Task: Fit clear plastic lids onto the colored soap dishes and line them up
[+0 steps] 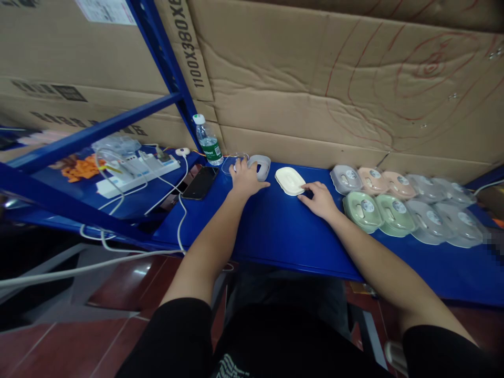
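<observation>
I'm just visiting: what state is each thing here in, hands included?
Left hand: thumb spread, over the grey piece; grip unclear.
Right hand: fingertips at the cream lid's edge.
Cream lid: pale inside or top facing up, which is unclear.
Grey piece: partly covered by fingers.
Water bottle: upright, capped.
Smartphone: lying flat, screen dark.
Power strip: plugs in it.
Plastic containers: nine, in two rows.

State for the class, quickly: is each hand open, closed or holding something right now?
Left hand: open, thumb spread, fingers by the grey piece.
Right hand: open, fingertips at the cream piece.
</observation>
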`<state>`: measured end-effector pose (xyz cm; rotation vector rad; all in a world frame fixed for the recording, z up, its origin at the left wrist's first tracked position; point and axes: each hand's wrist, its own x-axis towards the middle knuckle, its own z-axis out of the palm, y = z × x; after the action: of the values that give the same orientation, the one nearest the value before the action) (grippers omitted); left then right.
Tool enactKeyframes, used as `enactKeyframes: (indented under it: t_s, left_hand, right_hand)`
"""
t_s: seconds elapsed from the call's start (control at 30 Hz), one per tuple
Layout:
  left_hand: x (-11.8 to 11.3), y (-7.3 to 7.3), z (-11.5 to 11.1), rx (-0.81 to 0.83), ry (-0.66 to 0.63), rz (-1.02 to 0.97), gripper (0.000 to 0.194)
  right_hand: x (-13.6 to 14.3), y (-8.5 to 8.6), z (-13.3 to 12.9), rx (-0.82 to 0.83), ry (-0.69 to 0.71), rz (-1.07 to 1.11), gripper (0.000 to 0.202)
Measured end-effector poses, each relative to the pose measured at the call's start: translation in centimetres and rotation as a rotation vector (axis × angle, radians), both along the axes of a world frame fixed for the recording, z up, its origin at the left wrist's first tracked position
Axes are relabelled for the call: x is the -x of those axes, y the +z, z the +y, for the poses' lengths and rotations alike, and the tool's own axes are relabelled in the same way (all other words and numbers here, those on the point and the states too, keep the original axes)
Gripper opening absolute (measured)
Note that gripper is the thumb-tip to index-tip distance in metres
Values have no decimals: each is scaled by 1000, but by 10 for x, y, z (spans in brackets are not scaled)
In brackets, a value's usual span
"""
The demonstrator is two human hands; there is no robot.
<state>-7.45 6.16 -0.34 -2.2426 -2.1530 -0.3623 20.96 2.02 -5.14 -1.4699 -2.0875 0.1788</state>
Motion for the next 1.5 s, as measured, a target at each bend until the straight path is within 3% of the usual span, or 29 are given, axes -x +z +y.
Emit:
enactKeyframes:
  t_s: [0.2, 0.37, 0.47, 0.6, 0.83, 0.97, 1.1, 1.27, 1.5]
  left_hand:
    - [-40, -13, -15, -98, -305, 43, 89]
    - [-49, -25, -12, -96, -397, 37, 55]
    - [-46, -28, -10, -105, -401, 50, 40]
    - [-44, -28, -10, -102, -372, 61, 44]
    - [-35, -22, -7, -108, -248, 56, 44]
    - [-34, -23, -8, -84, -250, 50, 44]
    - [-37, -25, -9, -88, -289, 28, 42]
    - [-38, -25, -7, -49, -287, -4, 42]
    - [-24, -16, 3, -67, -131, -94, 70]
  right_hand:
    - [4, 2, -5, 77, 201, -83, 58]
    - [3, 3, -8, 99, 205, -110, 52]
    - [3, 3, -9, 99, 181, -140, 50]
    - [3, 4, -12, 71, 123, -187, 52]
    - [-18, 18, -15, -89, -266, -282, 61]
    - [-36, 18, -9, -167, -401, -359, 66]
    - [-40, 14, -6, -175, -392, -384, 61]
    - [-24, 22, -14, -200, -239, -385, 59]
    - [-17, 24, -16, -99, -228, -320, 66]
